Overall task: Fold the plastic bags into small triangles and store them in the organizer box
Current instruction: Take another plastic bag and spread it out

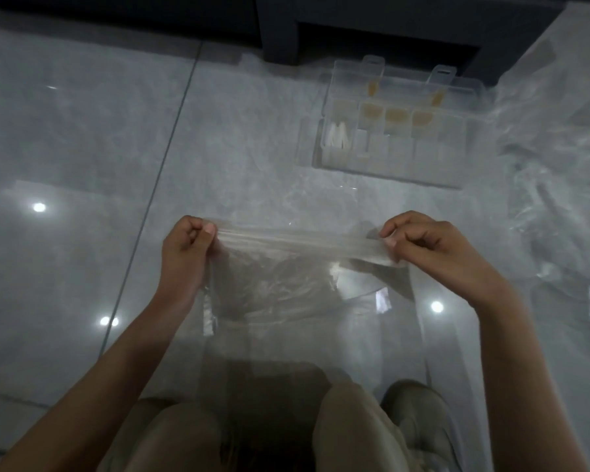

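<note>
Clear thin plastic bag: we are pinching its far edge taut, left hand and right hand, presumably straightening the fold.

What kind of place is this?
Likely a home interior, work done on the floor: glossy grey tiles with lamp reflections, a dark furniture base, an organizer box set directly on the tiles.

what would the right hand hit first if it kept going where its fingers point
Probably the left hand: the right hand points leftward along the plastic bag edge both pinch, at seemingly similar height.
</note>
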The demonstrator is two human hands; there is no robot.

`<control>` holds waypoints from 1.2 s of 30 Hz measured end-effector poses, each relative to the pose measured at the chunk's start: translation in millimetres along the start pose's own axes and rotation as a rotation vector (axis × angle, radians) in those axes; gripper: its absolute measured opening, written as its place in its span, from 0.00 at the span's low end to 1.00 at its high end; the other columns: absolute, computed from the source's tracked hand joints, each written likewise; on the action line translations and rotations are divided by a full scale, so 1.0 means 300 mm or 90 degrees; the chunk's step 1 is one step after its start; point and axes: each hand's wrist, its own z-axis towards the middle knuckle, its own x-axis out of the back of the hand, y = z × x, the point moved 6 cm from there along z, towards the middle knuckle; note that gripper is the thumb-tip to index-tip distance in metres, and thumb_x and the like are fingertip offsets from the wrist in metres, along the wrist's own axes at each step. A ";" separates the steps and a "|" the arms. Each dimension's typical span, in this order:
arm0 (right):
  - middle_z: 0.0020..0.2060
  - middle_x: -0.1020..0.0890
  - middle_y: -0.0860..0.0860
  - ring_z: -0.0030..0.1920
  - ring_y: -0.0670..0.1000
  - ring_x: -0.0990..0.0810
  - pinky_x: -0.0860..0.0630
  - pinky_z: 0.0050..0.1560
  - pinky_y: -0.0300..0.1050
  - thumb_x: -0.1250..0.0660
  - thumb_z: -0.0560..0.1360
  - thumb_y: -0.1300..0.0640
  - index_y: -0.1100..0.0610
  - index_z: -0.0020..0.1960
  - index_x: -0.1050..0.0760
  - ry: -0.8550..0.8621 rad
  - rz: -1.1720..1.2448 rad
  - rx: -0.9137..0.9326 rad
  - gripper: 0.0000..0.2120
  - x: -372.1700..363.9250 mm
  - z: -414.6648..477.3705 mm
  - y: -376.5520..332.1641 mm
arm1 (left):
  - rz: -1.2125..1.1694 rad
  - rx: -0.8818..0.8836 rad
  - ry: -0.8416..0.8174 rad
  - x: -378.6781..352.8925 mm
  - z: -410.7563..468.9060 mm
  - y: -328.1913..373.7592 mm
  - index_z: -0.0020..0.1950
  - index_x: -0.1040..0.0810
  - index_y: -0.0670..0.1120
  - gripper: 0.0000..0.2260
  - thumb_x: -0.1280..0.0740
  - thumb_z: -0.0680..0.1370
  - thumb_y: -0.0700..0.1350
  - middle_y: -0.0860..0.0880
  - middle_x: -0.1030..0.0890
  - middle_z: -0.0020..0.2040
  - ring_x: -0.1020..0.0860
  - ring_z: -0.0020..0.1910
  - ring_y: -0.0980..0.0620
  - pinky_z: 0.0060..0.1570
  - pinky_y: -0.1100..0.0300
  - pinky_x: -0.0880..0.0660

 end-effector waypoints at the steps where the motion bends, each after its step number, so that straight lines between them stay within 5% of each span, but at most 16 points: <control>1: 0.44 0.20 0.45 0.48 0.42 0.21 0.30 0.50 0.28 0.31 0.76 0.61 0.60 0.31 0.23 -0.006 -0.013 -0.011 0.14 0.008 -0.005 0.003 | 0.034 -0.030 -0.017 -0.005 -0.006 0.008 0.41 0.28 0.42 0.08 0.38 0.80 0.36 0.48 0.26 0.31 0.30 0.27 0.61 0.31 0.69 0.33; 8: 0.40 0.18 0.56 0.45 0.53 0.19 0.26 0.52 0.42 0.35 0.77 0.59 0.56 0.32 0.24 -0.122 0.015 -0.002 0.15 -0.002 -0.032 -0.052 | 0.138 -0.164 -0.069 -0.020 -0.006 0.039 0.43 0.28 0.43 0.04 0.39 0.77 0.41 0.52 0.25 0.37 0.29 0.35 0.62 0.37 0.69 0.33; 11: 0.33 0.21 0.59 0.36 0.53 0.21 0.26 0.45 0.39 0.36 0.73 0.52 0.53 0.32 0.23 -0.177 0.070 0.005 0.11 -0.025 -0.041 -0.091 | 0.157 -0.179 -0.103 -0.029 -0.002 0.039 0.43 0.27 0.43 0.04 0.40 0.77 0.41 0.58 0.23 0.38 0.28 0.36 0.64 0.38 0.70 0.33; 14: 0.29 0.21 0.58 0.33 0.53 0.21 0.25 0.42 0.39 0.33 0.74 0.57 0.59 0.35 0.23 -0.183 0.081 0.009 0.10 -0.022 -0.037 -0.093 | 0.155 -0.181 -0.101 -0.029 0.005 0.032 0.43 0.28 0.46 0.04 0.39 0.77 0.41 0.61 0.24 0.37 0.28 0.36 0.64 0.38 0.70 0.33; 17: 0.29 0.20 0.54 0.32 0.52 0.22 0.25 0.42 0.39 0.30 0.75 0.58 0.63 0.36 0.23 -0.130 0.069 0.005 0.11 -0.004 -0.017 -0.077 | 0.149 -0.172 -0.075 -0.023 0.008 0.029 0.42 0.28 0.51 0.07 0.38 0.78 0.40 0.58 0.23 0.37 0.28 0.36 0.65 0.39 0.70 0.32; 23: 0.39 0.19 0.57 0.29 0.50 0.20 0.23 0.36 0.38 0.33 0.76 0.64 0.69 0.44 0.28 0.041 0.049 -0.032 0.08 0.020 0.062 -0.003 | 0.195 -0.173 -0.044 -0.022 -0.001 0.024 0.48 0.28 0.45 0.04 0.39 0.81 0.38 0.56 0.25 0.39 0.27 0.37 0.67 0.39 0.72 0.33; 30: 0.28 0.20 0.44 0.28 0.42 0.23 0.26 0.36 0.34 0.34 0.75 0.69 0.53 0.43 0.24 0.216 0.044 -0.039 0.11 0.035 0.140 0.069 | 0.199 -0.168 -0.036 -0.029 0.000 0.027 0.48 0.28 0.45 0.04 0.40 0.81 0.38 0.56 0.26 0.40 0.27 0.38 0.65 0.39 0.73 0.33; 36: 0.26 0.19 0.41 0.28 0.40 0.21 0.24 0.37 0.33 0.32 0.75 0.67 0.58 0.53 0.22 0.289 0.069 -0.088 0.09 0.042 0.177 0.107 | 0.199 -0.160 -0.027 -0.031 0.010 0.029 0.49 0.28 0.46 0.03 0.40 0.82 0.40 0.56 0.26 0.39 0.27 0.37 0.62 0.39 0.68 0.32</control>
